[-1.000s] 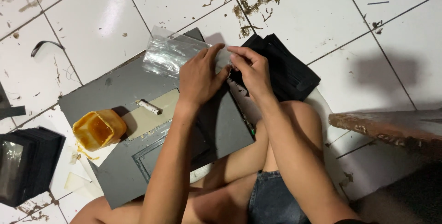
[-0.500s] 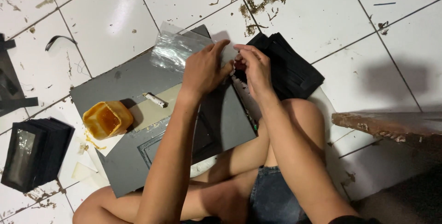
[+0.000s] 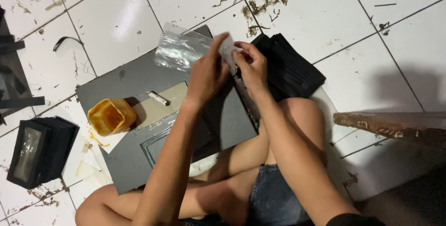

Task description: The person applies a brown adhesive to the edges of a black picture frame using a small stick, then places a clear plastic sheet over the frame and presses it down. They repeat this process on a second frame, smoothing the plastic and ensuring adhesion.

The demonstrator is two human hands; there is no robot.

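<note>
My left hand [image 3: 207, 74] and my right hand [image 3: 251, 65] meet above a dark grey board [image 3: 139, 128], both pinching a small white slip [image 3: 227, 49] held up between the fingertips. A crumpled clear plastic bag [image 3: 179, 49] lies on the board's far corner, just left of my hands. A stack of black sheets [image 3: 288, 70] lies on the floor right behind my right hand. I sit cross-legged with the board resting on my legs.
On the board sit a yellow glue tub [image 3: 110, 116], a beige card [image 3: 162, 105] and a small white stick [image 3: 158, 98]. Black window boxes [image 3: 39, 149] stand at the left. A wooden plank [image 3: 395, 126] lies at the right on the dirty white tiled floor [image 3: 116, 26].
My hands have lifted slightly off the board, and the white slip now shows raised between my fingertips. The camera view has shifted a little to the right.
</note>
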